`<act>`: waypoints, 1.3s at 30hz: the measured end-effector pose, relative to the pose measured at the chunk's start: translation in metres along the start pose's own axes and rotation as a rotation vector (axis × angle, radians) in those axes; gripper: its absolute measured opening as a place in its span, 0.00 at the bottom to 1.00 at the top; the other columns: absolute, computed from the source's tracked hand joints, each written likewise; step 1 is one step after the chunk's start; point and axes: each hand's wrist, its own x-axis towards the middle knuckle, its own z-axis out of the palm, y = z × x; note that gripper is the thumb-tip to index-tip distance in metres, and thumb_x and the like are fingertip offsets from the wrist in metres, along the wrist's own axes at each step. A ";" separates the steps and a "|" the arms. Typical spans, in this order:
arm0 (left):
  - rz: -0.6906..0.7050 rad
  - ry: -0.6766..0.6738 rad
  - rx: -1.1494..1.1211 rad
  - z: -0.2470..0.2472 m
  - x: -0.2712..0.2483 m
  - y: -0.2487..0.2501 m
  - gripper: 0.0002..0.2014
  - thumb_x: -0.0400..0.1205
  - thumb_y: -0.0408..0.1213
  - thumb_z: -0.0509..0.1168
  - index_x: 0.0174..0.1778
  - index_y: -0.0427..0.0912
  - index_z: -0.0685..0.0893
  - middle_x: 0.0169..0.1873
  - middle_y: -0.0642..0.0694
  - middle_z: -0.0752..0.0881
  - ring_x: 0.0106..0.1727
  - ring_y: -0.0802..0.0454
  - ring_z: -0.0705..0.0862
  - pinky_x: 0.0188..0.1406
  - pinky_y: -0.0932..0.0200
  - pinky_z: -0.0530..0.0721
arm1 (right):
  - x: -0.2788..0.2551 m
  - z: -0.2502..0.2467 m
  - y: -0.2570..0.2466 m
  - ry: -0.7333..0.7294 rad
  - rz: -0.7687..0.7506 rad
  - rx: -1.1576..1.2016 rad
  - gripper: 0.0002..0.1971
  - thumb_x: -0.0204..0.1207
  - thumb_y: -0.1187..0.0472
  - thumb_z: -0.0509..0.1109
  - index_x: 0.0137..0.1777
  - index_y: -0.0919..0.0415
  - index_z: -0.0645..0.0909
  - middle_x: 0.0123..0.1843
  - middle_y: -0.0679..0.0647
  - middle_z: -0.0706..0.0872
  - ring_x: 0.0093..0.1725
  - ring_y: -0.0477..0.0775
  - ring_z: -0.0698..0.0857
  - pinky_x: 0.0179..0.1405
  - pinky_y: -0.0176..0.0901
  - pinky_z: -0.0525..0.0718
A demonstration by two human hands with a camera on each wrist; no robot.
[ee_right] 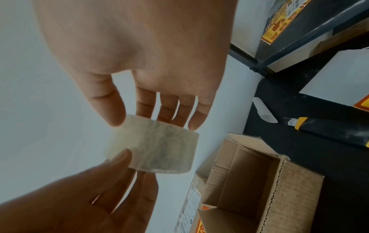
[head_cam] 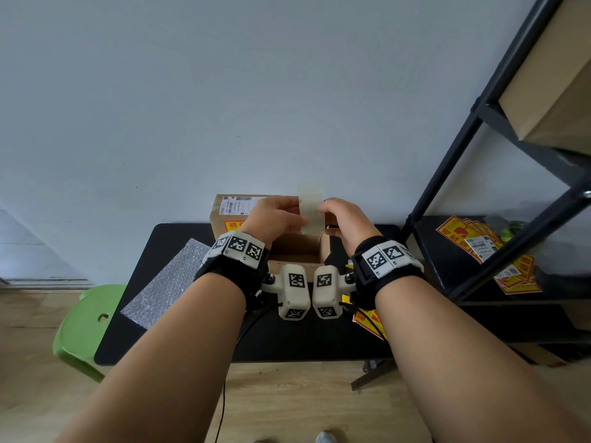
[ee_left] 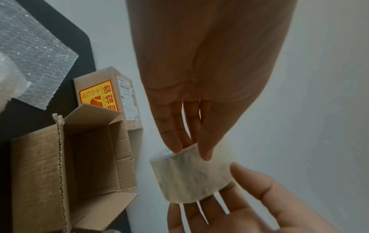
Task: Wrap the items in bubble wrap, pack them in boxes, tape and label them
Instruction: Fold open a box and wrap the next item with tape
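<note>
Above open corrugated box [head_cam: 295,249], both hands — left [head_cam: 275,219], right [head_cam: 343,219] — pinching translucent tape [head_cam: 310,207]

I see a green stool [head_cam: 86,327] on the wood floor [head_cam: 303,398], just past the left edge of the black table [head_cam: 192,343]. A black metal shelf [head_cam: 499,174] stands at the right edge of the table. The wall [head_cam: 224,91] behind the table's far edge is plain and pale. A black wire [head_cam: 223,407] hangs down past the near edge.
</note>
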 end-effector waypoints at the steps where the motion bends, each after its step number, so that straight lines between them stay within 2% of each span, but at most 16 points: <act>1: 0.008 -0.010 0.019 0.000 0.000 0.000 0.21 0.75 0.19 0.70 0.64 0.34 0.85 0.53 0.37 0.90 0.57 0.40 0.89 0.61 0.44 0.86 | -0.001 0.000 0.000 0.013 0.018 0.017 0.07 0.79 0.58 0.65 0.45 0.55 0.84 0.56 0.58 0.85 0.55 0.58 0.84 0.56 0.53 0.83; 4: 0.026 -0.021 0.050 0.001 -0.001 0.000 0.20 0.74 0.19 0.71 0.62 0.36 0.87 0.51 0.39 0.91 0.55 0.41 0.89 0.60 0.46 0.87 | -0.004 0.001 -0.002 0.039 0.058 0.062 0.07 0.75 0.55 0.65 0.44 0.56 0.83 0.54 0.59 0.85 0.52 0.59 0.83 0.51 0.51 0.80; 7: 0.037 -0.027 0.040 0.001 -0.003 0.000 0.19 0.75 0.19 0.71 0.62 0.35 0.87 0.52 0.37 0.91 0.55 0.42 0.89 0.58 0.49 0.88 | -0.006 0.001 -0.005 0.047 0.068 0.080 0.12 0.62 0.54 0.66 0.42 0.57 0.82 0.52 0.60 0.84 0.49 0.59 0.82 0.48 0.51 0.79; 10: 0.035 -0.032 0.024 0.002 -0.003 0.000 0.19 0.76 0.19 0.70 0.63 0.32 0.85 0.53 0.36 0.90 0.53 0.44 0.89 0.55 0.53 0.89 | -0.008 0.001 -0.006 0.022 0.024 0.064 0.09 0.62 0.60 0.63 0.41 0.59 0.81 0.50 0.60 0.83 0.49 0.59 0.80 0.49 0.53 0.78; 12: 0.030 -0.033 0.013 0.002 -0.003 0.000 0.19 0.76 0.19 0.70 0.64 0.31 0.85 0.53 0.36 0.90 0.53 0.44 0.89 0.55 0.53 0.89 | -0.009 0.001 -0.003 0.015 0.003 0.048 0.11 0.60 0.62 0.62 0.42 0.59 0.82 0.48 0.59 0.84 0.49 0.58 0.81 0.49 0.54 0.78; 15: 0.035 -0.036 0.030 0.001 -0.001 0.000 0.18 0.76 0.20 0.71 0.63 0.31 0.86 0.51 0.38 0.91 0.53 0.44 0.90 0.55 0.52 0.89 | -0.010 0.001 -0.002 0.023 -0.012 0.050 0.12 0.63 0.66 0.62 0.43 0.59 0.83 0.47 0.58 0.85 0.51 0.59 0.81 0.51 0.55 0.78; 18: 0.030 -0.034 0.032 0.000 0.001 -0.001 0.18 0.75 0.22 0.73 0.62 0.33 0.87 0.51 0.40 0.91 0.55 0.43 0.89 0.56 0.51 0.88 | -0.009 0.002 -0.004 0.042 0.024 0.080 0.11 0.67 0.61 0.64 0.46 0.61 0.84 0.49 0.59 0.85 0.51 0.59 0.82 0.52 0.55 0.78; 20: 0.034 -0.033 0.045 0.001 0.001 -0.001 0.18 0.75 0.21 0.73 0.61 0.34 0.87 0.48 0.42 0.92 0.53 0.45 0.90 0.55 0.52 0.88 | -0.008 0.003 -0.005 0.075 0.085 0.117 0.20 0.61 0.54 0.66 0.51 0.64 0.84 0.50 0.60 0.84 0.49 0.59 0.82 0.49 0.52 0.77; 22: 0.038 -0.029 0.052 0.001 0.001 -0.001 0.17 0.75 0.21 0.73 0.60 0.34 0.87 0.44 0.44 0.92 0.50 0.48 0.90 0.54 0.54 0.88 | -0.007 0.004 -0.005 0.090 0.105 0.129 0.27 0.57 0.53 0.67 0.55 0.67 0.85 0.51 0.60 0.83 0.48 0.59 0.81 0.48 0.52 0.77; 24: 0.041 -0.034 0.053 0.001 0.002 -0.002 0.18 0.75 0.20 0.73 0.60 0.34 0.87 0.44 0.44 0.91 0.49 0.48 0.90 0.55 0.54 0.88 | -0.008 0.003 -0.005 0.087 0.086 0.128 0.25 0.56 0.53 0.66 0.52 0.66 0.85 0.49 0.60 0.82 0.47 0.60 0.79 0.49 0.53 0.77; 27: 0.036 -0.036 0.050 0.001 0.003 -0.004 0.16 0.74 0.20 0.73 0.58 0.34 0.88 0.40 0.47 0.91 0.47 0.50 0.90 0.53 0.54 0.88 | -0.009 0.003 -0.006 0.056 0.039 0.103 0.14 0.56 0.59 0.64 0.41 0.62 0.81 0.44 0.59 0.82 0.46 0.59 0.78 0.49 0.54 0.76; 30: 0.034 -0.031 0.049 0.000 0.004 -0.003 0.14 0.75 0.20 0.73 0.55 0.37 0.88 0.35 0.53 0.91 0.43 0.54 0.90 0.51 0.56 0.89 | -0.007 0.003 -0.004 0.036 0.006 0.084 0.13 0.54 0.62 0.62 0.40 0.62 0.81 0.44 0.60 0.82 0.46 0.60 0.79 0.49 0.55 0.77; 34: 0.039 -0.036 0.052 -0.003 0.005 -0.004 0.18 0.75 0.22 0.73 0.62 0.32 0.86 0.50 0.39 0.91 0.52 0.45 0.90 0.54 0.53 0.89 | -0.003 0.003 -0.003 0.027 -0.006 0.073 0.13 0.54 0.63 0.63 0.39 0.62 0.81 0.44 0.60 0.83 0.47 0.60 0.79 0.50 0.55 0.77; 36: 0.039 -0.030 0.051 -0.003 0.006 -0.004 0.17 0.76 0.22 0.72 0.62 0.32 0.86 0.52 0.38 0.91 0.52 0.45 0.90 0.54 0.54 0.89 | -0.002 0.003 -0.002 0.024 -0.010 0.068 0.13 0.54 0.64 0.63 0.39 0.62 0.82 0.44 0.60 0.84 0.48 0.61 0.80 0.51 0.55 0.78; 39: 0.034 -0.021 0.043 -0.003 0.008 -0.003 0.14 0.77 0.24 0.73 0.58 0.35 0.87 0.52 0.39 0.91 0.54 0.44 0.90 0.56 0.51 0.88 | -0.002 0.002 0.001 0.014 -0.019 0.046 0.14 0.62 0.71 0.61 0.43 0.61 0.84 0.45 0.58 0.86 0.50 0.60 0.81 0.52 0.55 0.78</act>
